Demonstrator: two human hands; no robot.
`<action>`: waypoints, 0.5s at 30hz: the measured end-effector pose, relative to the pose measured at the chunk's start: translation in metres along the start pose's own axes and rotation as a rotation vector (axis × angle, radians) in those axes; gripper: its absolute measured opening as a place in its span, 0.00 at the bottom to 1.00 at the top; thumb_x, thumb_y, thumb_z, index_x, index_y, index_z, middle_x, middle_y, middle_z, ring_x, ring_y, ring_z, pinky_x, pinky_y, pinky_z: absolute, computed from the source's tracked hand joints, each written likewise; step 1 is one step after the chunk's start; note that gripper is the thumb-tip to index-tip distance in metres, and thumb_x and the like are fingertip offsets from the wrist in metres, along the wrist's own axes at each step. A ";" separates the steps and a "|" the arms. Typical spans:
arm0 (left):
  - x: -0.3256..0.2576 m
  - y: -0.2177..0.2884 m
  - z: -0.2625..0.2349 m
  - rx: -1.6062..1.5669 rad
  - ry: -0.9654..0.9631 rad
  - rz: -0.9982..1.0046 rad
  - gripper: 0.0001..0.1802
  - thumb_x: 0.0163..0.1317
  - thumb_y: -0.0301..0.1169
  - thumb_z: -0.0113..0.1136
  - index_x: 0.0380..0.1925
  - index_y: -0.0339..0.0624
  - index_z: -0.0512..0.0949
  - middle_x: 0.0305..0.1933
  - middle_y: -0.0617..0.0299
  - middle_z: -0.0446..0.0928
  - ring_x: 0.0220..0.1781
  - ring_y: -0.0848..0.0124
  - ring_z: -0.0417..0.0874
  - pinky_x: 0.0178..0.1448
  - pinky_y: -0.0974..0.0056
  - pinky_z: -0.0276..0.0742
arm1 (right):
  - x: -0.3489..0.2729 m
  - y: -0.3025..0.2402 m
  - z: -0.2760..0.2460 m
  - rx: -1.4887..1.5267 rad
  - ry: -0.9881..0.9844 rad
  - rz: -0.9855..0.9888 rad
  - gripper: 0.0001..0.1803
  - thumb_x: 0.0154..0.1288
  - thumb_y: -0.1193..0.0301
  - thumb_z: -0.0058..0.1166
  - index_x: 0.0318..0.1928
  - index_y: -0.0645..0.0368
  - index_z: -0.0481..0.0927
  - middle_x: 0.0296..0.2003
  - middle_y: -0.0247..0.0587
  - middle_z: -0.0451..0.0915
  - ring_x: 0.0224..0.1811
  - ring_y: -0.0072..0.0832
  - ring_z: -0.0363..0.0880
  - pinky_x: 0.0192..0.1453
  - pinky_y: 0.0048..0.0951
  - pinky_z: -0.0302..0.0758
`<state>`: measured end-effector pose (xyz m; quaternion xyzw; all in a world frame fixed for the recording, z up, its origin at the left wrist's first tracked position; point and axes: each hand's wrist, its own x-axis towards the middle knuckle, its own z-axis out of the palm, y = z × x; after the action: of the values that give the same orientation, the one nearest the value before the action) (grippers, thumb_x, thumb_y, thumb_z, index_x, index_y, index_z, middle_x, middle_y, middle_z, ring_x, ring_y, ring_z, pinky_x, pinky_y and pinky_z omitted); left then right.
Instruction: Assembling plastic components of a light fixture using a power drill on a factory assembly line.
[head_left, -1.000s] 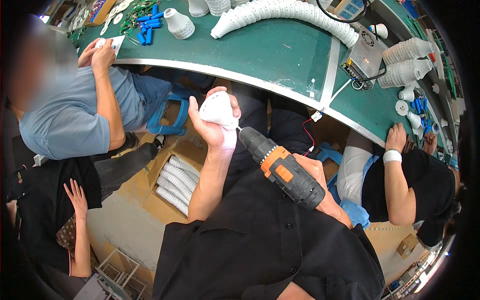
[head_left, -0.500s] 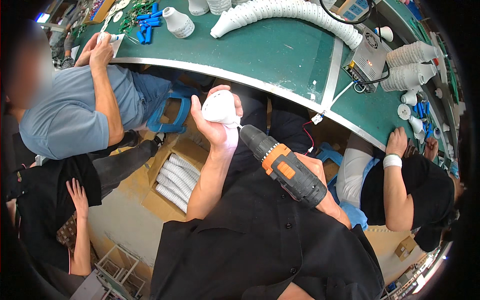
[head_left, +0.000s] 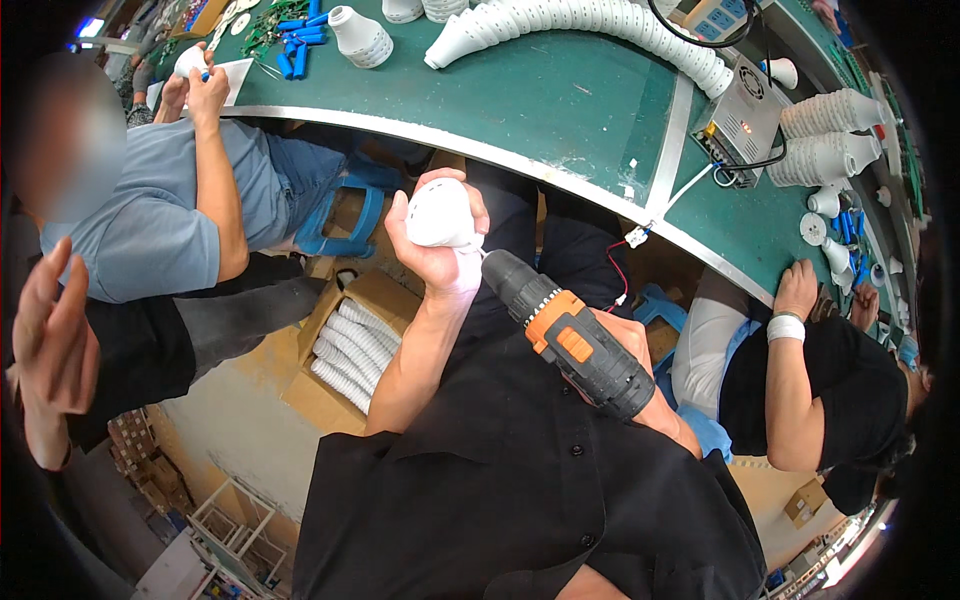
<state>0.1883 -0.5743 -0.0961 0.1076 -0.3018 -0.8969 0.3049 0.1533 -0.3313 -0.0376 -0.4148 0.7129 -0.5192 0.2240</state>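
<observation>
My left hand (head_left: 436,262) is wrapped round a white plastic lamp housing (head_left: 438,213), its wide rounded end facing up and its narrow end toward the drill. In my right hand (head_left: 632,340) is an orange and black cordless drill (head_left: 570,337), pointing up and left. The drill's tip meets or almost meets the narrow end of the housing; exact contact is too small to tell. My right fingers are partly hidden behind the drill body. Both hands are in front of my black shirt, just short of the green workbench (head_left: 520,110).
A long curved stack of white housings (head_left: 590,22) lies on the bench, with a metal power supply (head_left: 742,120) to its right. Blue cylinders (head_left: 298,45) lie at the far left. A cardboard box (head_left: 310,385) holds more stacks. Co-workers sit on both sides; another person's hand (head_left: 55,340) is raised at left.
The housing and drill stay nearly in place against each other. At far left, a standing person's hand has risen from their body. The seated left co-worker now holds up a white housing.
</observation>
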 end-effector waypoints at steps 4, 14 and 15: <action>0.000 -0.004 0.005 0.007 0.014 -0.004 0.33 0.71 0.54 0.34 0.47 0.33 0.75 0.24 0.50 0.75 0.23 0.63 0.73 0.30 0.61 0.71 | -0.002 0.000 0.001 -0.012 0.006 0.005 0.13 0.51 0.75 0.65 0.38 0.68 0.81 0.30 0.46 0.80 0.29 0.40 0.83 0.31 0.32 0.76; 0.000 -0.001 0.005 0.103 0.132 0.020 0.34 0.70 0.56 0.33 0.43 0.33 0.75 0.19 0.54 0.73 0.19 0.66 0.72 0.24 0.65 0.66 | 0.003 -0.002 0.003 -0.046 0.006 -0.014 0.15 0.48 0.77 0.66 0.39 0.62 0.81 0.32 0.45 0.81 0.32 0.43 0.84 0.35 0.32 0.79; 0.005 0.005 0.023 0.136 0.084 0.021 0.35 0.70 0.57 0.33 0.44 0.33 0.75 0.20 0.53 0.74 0.20 0.67 0.72 0.24 0.64 0.67 | 0.002 -0.001 0.001 -0.026 0.012 0.000 0.14 0.49 0.77 0.65 0.39 0.62 0.82 0.33 0.45 0.82 0.33 0.43 0.85 0.35 0.31 0.79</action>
<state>0.1782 -0.5702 -0.0750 0.1623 -0.3503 -0.8656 0.3188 0.1532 -0.3339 -0.0369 -0.4145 0.7208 -0.5125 0.2142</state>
